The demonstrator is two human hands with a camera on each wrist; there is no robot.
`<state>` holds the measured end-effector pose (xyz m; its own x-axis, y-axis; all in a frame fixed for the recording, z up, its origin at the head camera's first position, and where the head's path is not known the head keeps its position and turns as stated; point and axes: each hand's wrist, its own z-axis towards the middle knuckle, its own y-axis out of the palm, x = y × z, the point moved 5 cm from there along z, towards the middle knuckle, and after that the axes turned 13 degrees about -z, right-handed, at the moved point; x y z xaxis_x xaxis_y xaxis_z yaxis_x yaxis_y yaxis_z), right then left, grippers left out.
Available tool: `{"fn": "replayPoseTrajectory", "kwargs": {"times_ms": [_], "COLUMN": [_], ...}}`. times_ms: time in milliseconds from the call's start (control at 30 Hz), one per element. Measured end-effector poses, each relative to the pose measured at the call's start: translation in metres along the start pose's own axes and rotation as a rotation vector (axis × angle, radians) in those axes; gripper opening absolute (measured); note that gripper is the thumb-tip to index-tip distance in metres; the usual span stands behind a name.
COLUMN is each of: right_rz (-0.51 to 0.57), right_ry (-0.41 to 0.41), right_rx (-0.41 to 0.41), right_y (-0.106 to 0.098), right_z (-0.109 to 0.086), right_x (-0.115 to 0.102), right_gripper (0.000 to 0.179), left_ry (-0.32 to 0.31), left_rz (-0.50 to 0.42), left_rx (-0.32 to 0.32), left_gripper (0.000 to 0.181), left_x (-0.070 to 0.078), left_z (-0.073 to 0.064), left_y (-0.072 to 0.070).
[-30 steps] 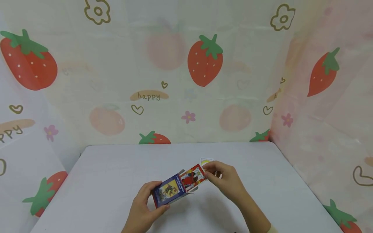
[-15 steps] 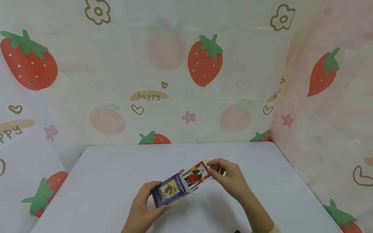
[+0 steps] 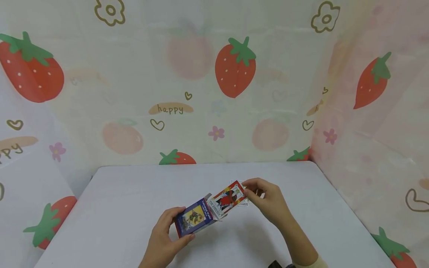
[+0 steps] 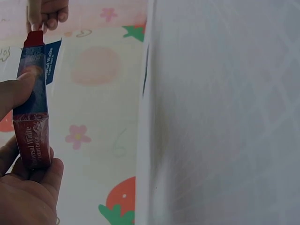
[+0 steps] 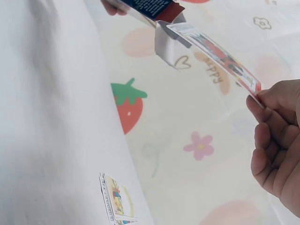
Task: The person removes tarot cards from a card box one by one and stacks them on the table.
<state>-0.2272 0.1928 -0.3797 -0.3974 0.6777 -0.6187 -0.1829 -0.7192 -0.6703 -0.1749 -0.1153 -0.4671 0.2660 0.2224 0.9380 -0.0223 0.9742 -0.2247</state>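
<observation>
My left hand (image 3: pixel 162 236) holds a dark blue tarot card box (image 3: pixel 194 219), thumb and fingers on its opposite edges. The box is tilted, its open end toward the upper right, flaps spread. In the left wrist view, the box (image 4: pixel 35 93) appears side-on, its red end resting near the fingers. A red-bordered tarot card (image 3: pixel 228 200) sticks out of the opening, its lower end close by the flaps. Between thumb and index finger, my right hand (image 3: pixel 269 201) pinches the card's outer end. Behind that hand, partly hidden, several tarot cards (image 5: pixel 115 197) lie on the table.
A white-covered table (image 3: pixel 134 201) spreads beneath both hands. Curtains with strawberry prints (image 3: pixel 235 69) stand behind it and at both sides. Something small and dark (image 3: pixel 275 264) shows at the bottom edge, by the right sleeve (image 3: pixel 311 262).
My right hand has moved up and right, drawing the card further out of the box; its white title strip now shows. My left hand and the box have stayed nearly still.
</observation>
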Motion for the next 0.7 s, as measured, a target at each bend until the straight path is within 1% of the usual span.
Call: {"fn": "replayPoseTrajectory", "kwargs": {"times_ms": [67,200,433,533,700], "right_rz": [-0.01,-0.023,-0.019,-0.024,-0.04], "right_ry": [-0.003,0.004,0.019,0.022,0.03], "right_rx": [0.006,0.017,0.04,0.048,0.07], "right_y": [-0.002,-0.005,-0.009,-0.01,-0.012], "right_z": [0.001,0.002,0.004,0.004,0.005], "right_x": [0.001,0.003,0.009,0.013,0.02], "right_gripper": [0.014,0.014,0.014,0.014,0.013], "left_ry": [-0.017,-0.031,-0.008,0.0,-0.005], "left_rz": [0.007,0.016,0.034,0.025,0.022], "left_rx": [0.001,0.007,0.013,0.011,0.003], "left_gripper": [0.075,0.075,0.075,0.075,0.075], "left_x": [-0.001,-0.002,-0.003,-0.002,-0.001], "left_z": [0.0,0.001,0.001,0.0,0.0], "left_y": [0.0,0.0,0.0,0.0,0.001]}}
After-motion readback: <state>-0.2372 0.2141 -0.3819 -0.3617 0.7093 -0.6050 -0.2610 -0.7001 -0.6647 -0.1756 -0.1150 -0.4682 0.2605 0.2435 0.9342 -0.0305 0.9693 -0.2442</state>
